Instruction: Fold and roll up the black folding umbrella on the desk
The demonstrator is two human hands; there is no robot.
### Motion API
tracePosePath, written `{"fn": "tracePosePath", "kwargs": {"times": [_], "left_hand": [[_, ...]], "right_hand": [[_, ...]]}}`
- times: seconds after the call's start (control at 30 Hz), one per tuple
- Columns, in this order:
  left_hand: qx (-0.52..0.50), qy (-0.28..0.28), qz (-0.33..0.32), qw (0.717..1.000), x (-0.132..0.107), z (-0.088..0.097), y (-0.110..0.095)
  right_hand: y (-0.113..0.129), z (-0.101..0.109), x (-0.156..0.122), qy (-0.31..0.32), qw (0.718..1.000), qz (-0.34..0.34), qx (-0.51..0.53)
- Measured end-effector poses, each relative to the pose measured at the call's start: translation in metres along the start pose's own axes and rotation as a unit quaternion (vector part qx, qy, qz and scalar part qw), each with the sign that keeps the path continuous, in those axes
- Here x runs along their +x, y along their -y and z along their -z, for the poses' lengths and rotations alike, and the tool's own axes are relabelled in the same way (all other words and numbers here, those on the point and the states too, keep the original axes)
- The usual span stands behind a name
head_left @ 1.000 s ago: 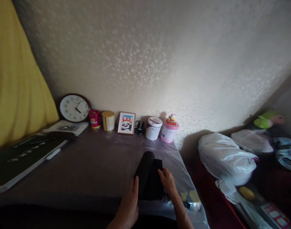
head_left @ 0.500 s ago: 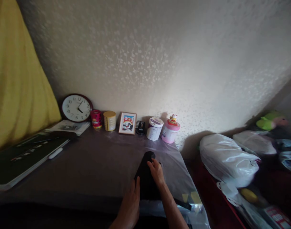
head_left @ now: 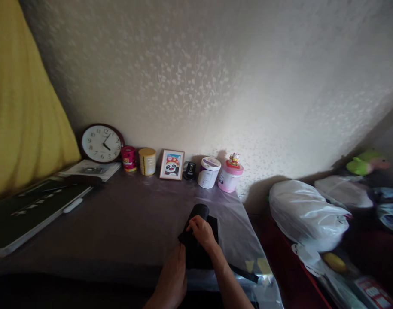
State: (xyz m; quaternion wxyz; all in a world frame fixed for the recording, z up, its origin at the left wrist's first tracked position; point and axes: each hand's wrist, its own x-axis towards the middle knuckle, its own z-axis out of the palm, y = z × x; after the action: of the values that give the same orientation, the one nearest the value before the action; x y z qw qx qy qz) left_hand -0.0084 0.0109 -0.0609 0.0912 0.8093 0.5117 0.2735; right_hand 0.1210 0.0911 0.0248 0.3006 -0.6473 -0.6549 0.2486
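My right hand: fingers curled over the black rolled fabric bundle, gripping it. My left hand: fingers flat, open, touching its near-left edge. Bundle lies near-right on the plastic-covered bench.

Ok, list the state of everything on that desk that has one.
black cloth, partly rolled, on the desk.
right hand, closed on the black cloth.
left hand, flat against the black cloth's near edge.
clock, upright against the wall.
yellow tin, lid on.
white tub, lid on.
picture frame, standing.
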Motion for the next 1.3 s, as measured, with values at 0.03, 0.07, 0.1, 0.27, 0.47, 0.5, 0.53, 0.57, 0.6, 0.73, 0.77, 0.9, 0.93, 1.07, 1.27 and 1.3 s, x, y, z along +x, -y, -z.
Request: {"fn": "tracePosePath", "kwargs": {"times": [0.03,0.07,0.1,0.27,0.47,0.5,0.53,0.57,0.6,0.73,0.77,0.9,0.93,1.07,1.27,1.3], "left_hand": [[0.0,-0.012,-0.002,1.0,-0.002,0.001,0.002],[0.002,-0.028,-0.001,1.0,-0.003,0.003,0.002],[0.008,-0.047,0.0,0.999,-0.003,0.006,0.002],[0.037,-0.078,-0.035,0.996,0.009,0.029,-0.015],[0.07,-0.024,-0.059,0.996,0.017,0.022,-0.018],[0.075,-0.018,-0.053,0.996,0.016,0.019,-0.016],[0.079,-0.014,-0.05,0.996,0.015,0.016,-0.014],[0.081,-0.012,-0.051,0.995,0.014,0.014,-0.013],[0.083,-0.013,-0.055,0.995,0.013,0.012,-0.011],[0.087,-0.025,-0.061,0.994,0.012,0.005,-0.009],[0.088,-0.023,-0.058,0.994,0.012,0.003,-0.008],[0.082,0.005,-0.035,0.996,0.009,-0.003,-0.007],[0.08,0.013,-0.026,0.996,0.008,-0.003,-0.007],[0.077,0.04,-0.001,0.996,0.008,0.0,-0.008],[0.101,0.075,0.014,0.992,0.013,0.008,-0.013],[0.101,0.073,0.012,0.992,0.013,0.008,-0.013]], "right_hand": [[0.0,0.0,0.0,0.003,1.0,0.002,-0.001],[-0.001,0.001,-0.001,0.005,1.0,0.003,-0.002],[-0.001,0.001,-0.001,0.007,1.0,0.005,-0.004],[0.0,-0.001,-0.003,0.011,0.999,0.04,-0.028],[0.001,0.001,-0.017,0.048,0.992,0.113,-0.027],[0.0,0.002,-0.021,0.049,0.989,0.137,-0.025],[-0.001,0.003,-0.026,0.044,0.986,0.159,-0.021],[-0.003,0.004,-0.03,0.032,0.983,0.178,-0.014],[-0.006,0.005,-0.033,0.017,0.981,0.194,-0.01],[-0.021,0.006,-0.034,-0.04,0.963,0.263,-0.045],[-0.026,0.005,-0.031,-0.047,0.958,0.278,-0.06],[-0.042,0.001,-0.01,-0.054,0.954,0.276,-0.105],[-0.045,0.001,-0.004,-0.052,0.954,0.272,-0.111],[-0.055,0.001,0.027,-0.052,0.958,0.252,-0.129],[-0.063,0.007,0.066,-0.08,0.976,0.157,-0.128],[-0.065,0.011,0.068,-0.094,0.98,0.125,-0.123]]}}
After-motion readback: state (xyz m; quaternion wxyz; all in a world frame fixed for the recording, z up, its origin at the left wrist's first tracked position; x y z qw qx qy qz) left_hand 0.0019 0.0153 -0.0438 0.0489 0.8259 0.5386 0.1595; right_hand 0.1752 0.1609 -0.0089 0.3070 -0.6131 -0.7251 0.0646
